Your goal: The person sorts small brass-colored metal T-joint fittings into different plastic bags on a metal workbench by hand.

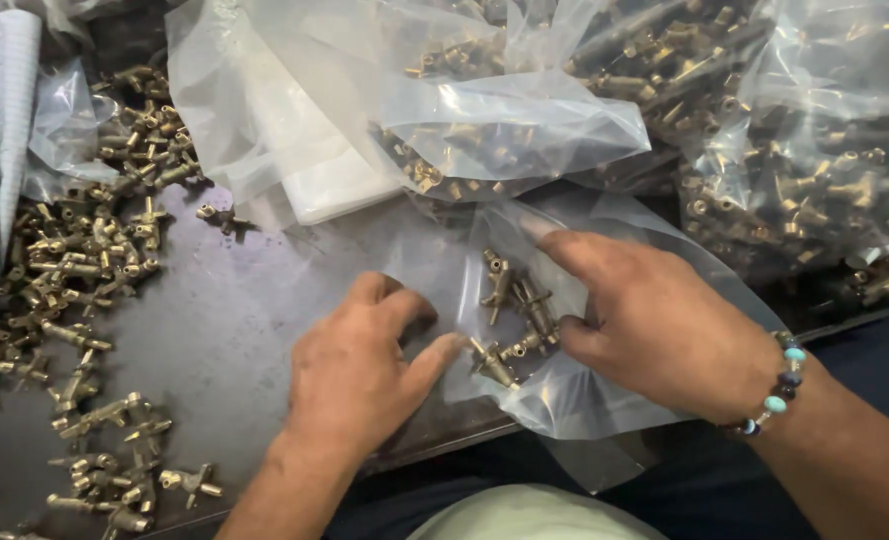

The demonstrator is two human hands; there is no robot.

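A: How many bags am I seeing?

B: One small clear bag [604, 390] is lying at the table's [254, 310] near edge, holding about five brass fittings [514, 310].

A: And the fingers?

B: My left hand [359, 370] is spreading its fingers loosely, thumb touching a fitting. My right hand [664, 325] is pressing the bag, fingers apart.
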